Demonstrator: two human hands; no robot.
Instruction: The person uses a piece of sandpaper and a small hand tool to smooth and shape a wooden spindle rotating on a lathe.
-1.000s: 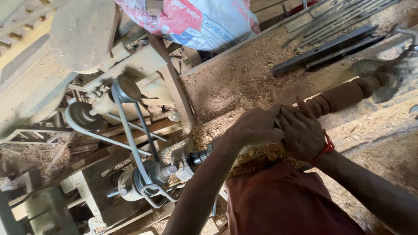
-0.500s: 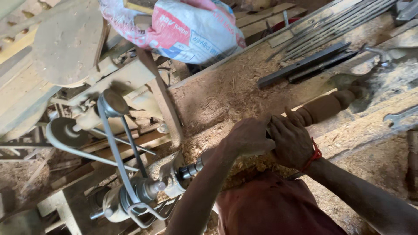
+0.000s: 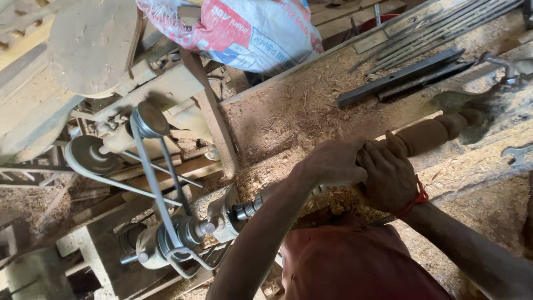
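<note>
Wooden spindle (image 3: 427, 133), brown and turned into rounded beads along its far stretch, mounted lengthwise on a lathe and lying across the sawdust-covered surface (image 3: 288, 111). Left hand (image 3: 333, 164) wrapped over the spindle's near part, grip closed around it, knuckles up. Right hand (image 3: 388, 175) just beside the left, touching it, fingers curled over the same wood, grip clamped on the spindle too; red thread band (image 3: 415, 200) tied at that wrist. Whatever sits under the two palms stays hidden (a tool or abrasive, cannot tell).

Left of the grip, the metal drive end (image 3: 244, 211) of the lathe, threaded and grey, in line with the spindle. Further left of that, a pulley (image 3: 172, 239) low down, joined by a dark belt (image 3: 150, 178) to a second pulley (image 3: 150, 119) above, with a larger grey wheel (image 3: 89, 155) off to its side. Beyond the grip, well apart, long dark metal bars (image 3: 405, 80) lying side by side on the surface. Above and left of the grip, a printed sack (image 3: 239, 30) in red, white and blue, leaning against the edge. Right of the grip, a spanner (image 3: 516, 153) resting near the frame edge. Below the grip, dark red cloth (image 3: 344, 261) of the person's clothing.
</note>
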